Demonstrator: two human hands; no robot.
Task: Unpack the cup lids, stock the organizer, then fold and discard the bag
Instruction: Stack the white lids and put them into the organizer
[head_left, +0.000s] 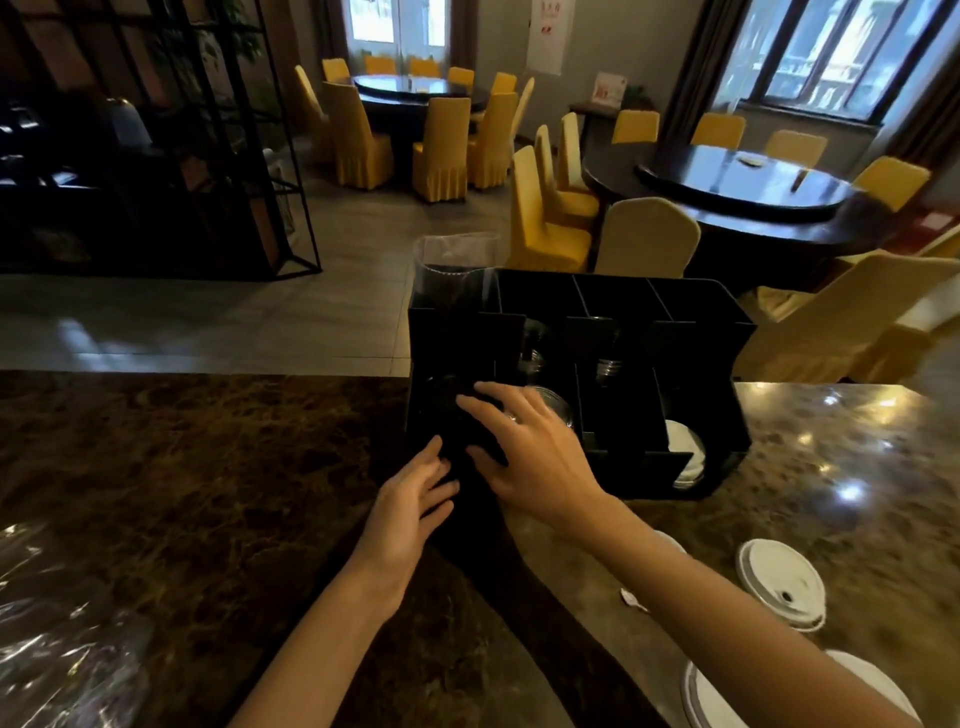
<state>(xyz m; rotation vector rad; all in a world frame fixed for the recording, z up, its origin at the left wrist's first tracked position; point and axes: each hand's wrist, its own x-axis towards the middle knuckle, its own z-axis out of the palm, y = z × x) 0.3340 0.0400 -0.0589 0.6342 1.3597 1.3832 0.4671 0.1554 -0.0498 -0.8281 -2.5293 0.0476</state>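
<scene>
A black compartmented organizer (691, 332) is set on a brown marbled worktop (182, 467), toward its far edge and right of centre. Both hands are pressed against the organizer's front left compartment, where a stack of black cup lids (457, 415) is seated; the stack is dark against the dark walls and its outline is hard to separate.

The left hand (410, 504) is laid at the near side of that stack with its fingers spread and extended, fingertips touching the black lids; it is flat rather than clenched, and a closed grasp is not seen. The right hand (524, 447) is spread over the top and right side of the same stack, fingers splayed and thumb reaching toward the left hand; whether anything is actually pinched beneath it cannot be told.

Just right of the right hand's fingers, clear lids (558, 410) are seen in the next front compartment. White lids (685, 452) are stood on edge in the front right compartment. In the middle row, clear cups (532, 348) are held. A transparent sleeve (457, 260) rises out of the rear left compartment.

Near the right edge of the worktop, white cup lids (782, 582) lie flat, with more of them (706, 696) at the near right corner. A crumpled clear plastic bag (57, 649) is spread at the near left corner, well apart from both hands.
</scene>
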